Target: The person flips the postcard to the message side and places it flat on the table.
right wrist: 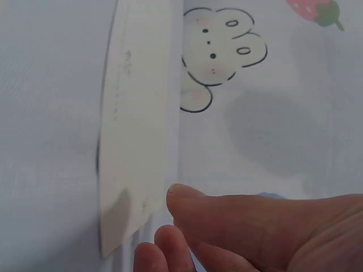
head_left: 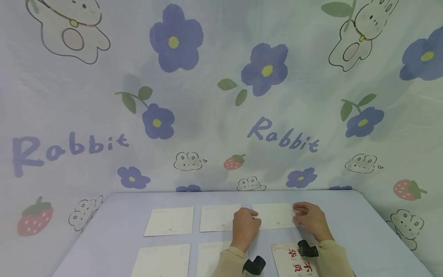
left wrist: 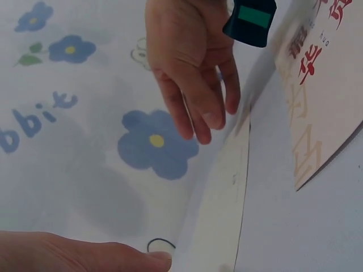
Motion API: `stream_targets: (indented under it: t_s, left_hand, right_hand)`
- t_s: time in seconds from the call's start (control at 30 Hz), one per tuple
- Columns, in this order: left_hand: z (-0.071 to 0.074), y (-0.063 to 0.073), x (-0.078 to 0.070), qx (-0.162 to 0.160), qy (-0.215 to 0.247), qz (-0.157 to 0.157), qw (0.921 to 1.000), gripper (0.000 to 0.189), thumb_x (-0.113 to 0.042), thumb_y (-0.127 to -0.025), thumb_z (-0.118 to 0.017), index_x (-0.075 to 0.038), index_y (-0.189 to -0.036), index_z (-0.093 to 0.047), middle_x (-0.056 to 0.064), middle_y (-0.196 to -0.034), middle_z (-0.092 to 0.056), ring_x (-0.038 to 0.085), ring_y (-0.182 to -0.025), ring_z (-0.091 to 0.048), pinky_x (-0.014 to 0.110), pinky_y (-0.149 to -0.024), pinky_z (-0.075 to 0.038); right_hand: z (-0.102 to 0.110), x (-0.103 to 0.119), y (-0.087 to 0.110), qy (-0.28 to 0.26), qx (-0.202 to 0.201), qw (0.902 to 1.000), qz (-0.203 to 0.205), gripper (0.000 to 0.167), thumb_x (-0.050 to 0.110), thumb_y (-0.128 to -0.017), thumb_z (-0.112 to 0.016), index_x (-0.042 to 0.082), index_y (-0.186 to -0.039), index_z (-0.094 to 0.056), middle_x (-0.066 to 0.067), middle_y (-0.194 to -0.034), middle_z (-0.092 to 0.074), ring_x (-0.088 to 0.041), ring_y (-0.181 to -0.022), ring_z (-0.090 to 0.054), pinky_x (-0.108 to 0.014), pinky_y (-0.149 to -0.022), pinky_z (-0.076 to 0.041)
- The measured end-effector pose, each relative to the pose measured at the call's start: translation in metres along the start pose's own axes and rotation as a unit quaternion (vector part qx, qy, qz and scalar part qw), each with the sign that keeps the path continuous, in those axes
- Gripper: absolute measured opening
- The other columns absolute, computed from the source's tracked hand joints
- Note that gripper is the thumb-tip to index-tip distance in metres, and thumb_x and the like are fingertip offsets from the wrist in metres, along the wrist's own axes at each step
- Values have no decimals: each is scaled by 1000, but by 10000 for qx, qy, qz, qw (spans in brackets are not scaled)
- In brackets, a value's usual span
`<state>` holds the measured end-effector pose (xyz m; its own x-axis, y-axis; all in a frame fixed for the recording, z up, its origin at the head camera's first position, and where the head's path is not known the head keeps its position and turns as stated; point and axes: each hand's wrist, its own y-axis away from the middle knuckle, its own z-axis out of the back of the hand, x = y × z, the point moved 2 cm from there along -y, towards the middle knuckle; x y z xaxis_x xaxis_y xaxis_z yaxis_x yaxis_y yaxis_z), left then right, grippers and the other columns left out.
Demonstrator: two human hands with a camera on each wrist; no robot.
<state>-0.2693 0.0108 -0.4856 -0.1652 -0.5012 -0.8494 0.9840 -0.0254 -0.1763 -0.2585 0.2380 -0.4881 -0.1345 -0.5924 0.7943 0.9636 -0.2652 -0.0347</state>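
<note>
A cream postcard (head_left: 273, 216) lies flat at the right end of the back row, between my two hands. My left hand (head_left: 245, 227) is at its left edge, fingers loosely bent; whether they touch it I cannot tell. Just off its right edge is my right hand (head_left: 311, 219), fingers relaxed and holding nothing. In the right wrist view the thumb (right wrist: 187, 198) and fingertips stand apart from the postcard's corner (right wrist: 116, 238). Below my right wrist, partly hidden, lies a card with red Chinese characters (head_left: 285, 263).
Two more blank-looking postcards fill the back row, one at the left (head_left: 169, 221) and one in the middle (head_left: 216, 219). Nearer lie another at left (head_left: 162, 261) and one (head_left: 209, 261) partly under my left sleeve. A patterned curtain (head_left: 207, 115) hangs behind the table (head_left: 114, 215).
</note>
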Motion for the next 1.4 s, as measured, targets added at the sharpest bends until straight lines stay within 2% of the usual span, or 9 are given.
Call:
stream_targets:
  t_s: [0.43,0.67,0.8,1.03,1.4]
  left_hand:
    - [7,6,-9,124,254,-34,9996,13,0,-77,-76,2,-90,-77,9,-80,-72,11,-68,-63,27,-56,-51]
    - [10,11,-14,274,267,-171,9991,19,-6,-81,-76,0,-99,-77,13,-93,-73,15,-77,-66,30,-61,-54]
    - [12,14,-18,375,365,-234,9984,18,-9,-84,-74,0,-100,-77,12,-94,-73,15,-78,-66,31,-62,-53]
    - [17,23,-26,531,343,-347,9974,19,-14,-86,-73,-1,-100,-77,11,-95,-74,11,-77,-65,28,-61,-52]
    - [35,32,-31,748,8,-552,9957,24,-17,-88,-73,-1,-106,-75,10,-91,-75,19,-83,-70,34,-65,-57]
  right_hand:
    - [10,27,12,180,178,9987,450,43,4,-86,-75,-4,-127,-63,-21,-123,-68,-37,-109,-65,-47,-85,-56]
    - [11,41,19,155,266,9970,717,48,3,-86,-75,-4,-130,-61,-22,-126,-66,-37,-110,-66,-49,-86,-56]
    - [12,46,23,267,297,9963,761,49,3,-85,-77,-2,-131,-61,-21,-127,-66,-36,-109,-66,-49,-86,-56]
    - [27,47,32,487,312,9934,996,50,4,-84,-77,-3,-131,-61,-24,-129,-64,-38,-109,-66,-50,-84,-57]
    - [42,34,48,773,185,9926,922,50,16,-87,-78,-1,-130,-62,-24,-128,-64,-37,-109,-66,-52,-86,-55]
